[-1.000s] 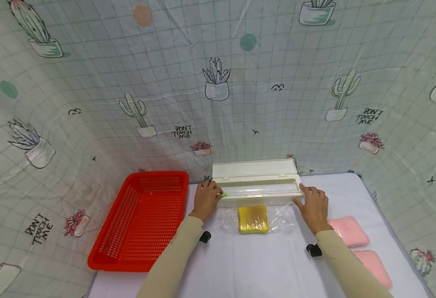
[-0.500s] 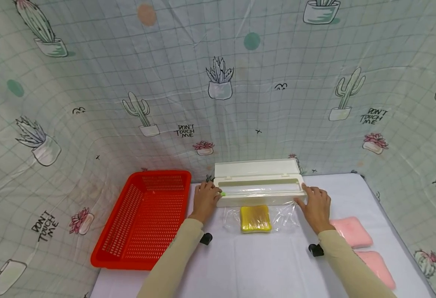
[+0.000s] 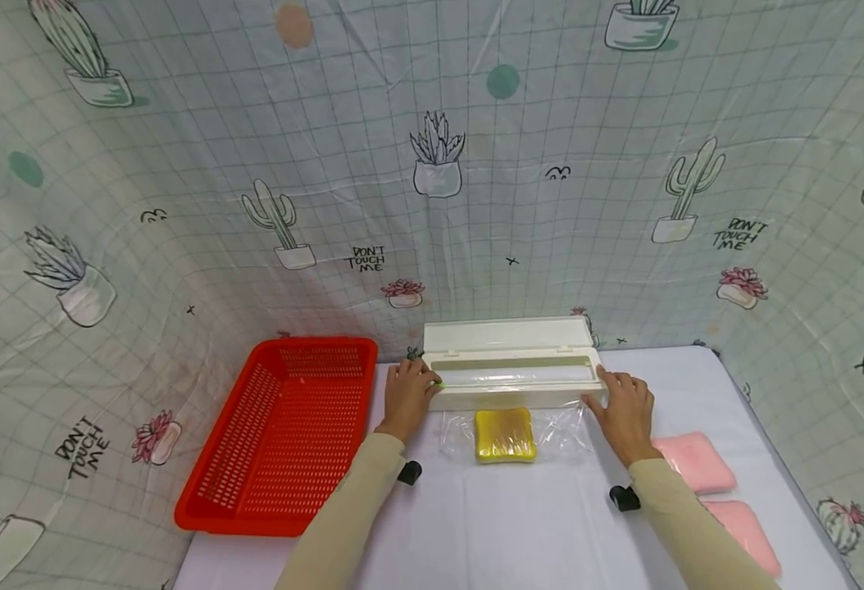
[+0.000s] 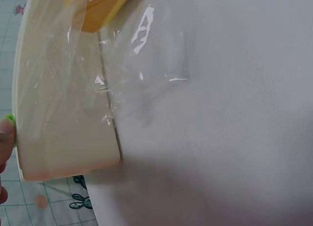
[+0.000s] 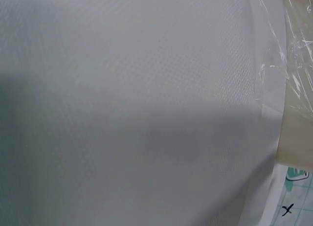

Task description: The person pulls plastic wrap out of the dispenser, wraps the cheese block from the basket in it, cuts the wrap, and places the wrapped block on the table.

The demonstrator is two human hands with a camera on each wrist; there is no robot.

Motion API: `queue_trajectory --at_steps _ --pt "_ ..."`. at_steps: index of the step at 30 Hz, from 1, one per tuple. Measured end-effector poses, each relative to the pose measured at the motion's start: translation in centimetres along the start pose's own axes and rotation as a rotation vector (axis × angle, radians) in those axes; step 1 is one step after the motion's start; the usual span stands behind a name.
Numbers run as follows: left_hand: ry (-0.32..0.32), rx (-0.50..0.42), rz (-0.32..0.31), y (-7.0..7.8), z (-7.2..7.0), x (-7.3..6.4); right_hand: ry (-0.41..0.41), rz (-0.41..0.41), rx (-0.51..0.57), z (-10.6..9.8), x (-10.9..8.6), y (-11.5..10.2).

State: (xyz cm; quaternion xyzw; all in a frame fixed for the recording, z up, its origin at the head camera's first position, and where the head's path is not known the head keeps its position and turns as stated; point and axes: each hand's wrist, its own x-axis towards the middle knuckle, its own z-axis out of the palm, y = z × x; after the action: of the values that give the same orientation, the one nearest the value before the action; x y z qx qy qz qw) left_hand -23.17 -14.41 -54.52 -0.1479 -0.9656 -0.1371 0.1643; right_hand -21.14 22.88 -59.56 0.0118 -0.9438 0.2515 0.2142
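A long white cling film dispenser (image 3: 516,397) stands at the back of the table with its lid (image 3: 507,333) raised. Clear film (image 3: 563,430) comes out over its front and lies on the table, covering a yellow-edged, toast-shaped piece (image 3: 505,436) with a brown top. My left hand (image 3: 406,397) is at the dispenser's left end and pinches a small green slide cutter (image 4: 11,119) on its rim, mostly covered by the fingers. At the other end, my right hand (image 3: 624,411) grips the dispenser, thumb at the front and fingers at the top corner. No fingers show in the right wrist view.
A red plastic basket (image 3: 214,459) stands on the left of the white-covered table (image 3: 509,533). Two pink square pieces (image 3: 696,461) lie on the right, partly behind the right forearm. A cactus-print cloth (image 3: 329,164) hangs close behind the dispenser.
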Motion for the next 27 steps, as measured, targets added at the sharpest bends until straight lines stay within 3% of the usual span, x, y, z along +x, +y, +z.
queue_trajectory --at_steps 5,12,14,19,27 --pt "-0.013 0.020 -0.009 -0.7 -0.6 0.0 0.004 -0.004 0.005 0.2 0.1 -0.1" --pt "0.009 0.161 0.001 -1.5 -0.7 -0.1 0.010 -0.012 0.008 0.3 0.0 0.3" --pt "0.001 0.166 -0.001 -1.4 -0.8 -0.1 0.004 -0.011 0.008 0.2 0.0 0.3" --pt "-0.036 0.130 -0.036 -0.9 -1.0 -0.4 -0.006 -0.012 0.007 0.0 -0.1 0.3" --pt "-0.093 0.012 -0.028 0.0 -0.3 -1.0 -0.011 -0.011 0.019 -0.2 0.0 -0.1"
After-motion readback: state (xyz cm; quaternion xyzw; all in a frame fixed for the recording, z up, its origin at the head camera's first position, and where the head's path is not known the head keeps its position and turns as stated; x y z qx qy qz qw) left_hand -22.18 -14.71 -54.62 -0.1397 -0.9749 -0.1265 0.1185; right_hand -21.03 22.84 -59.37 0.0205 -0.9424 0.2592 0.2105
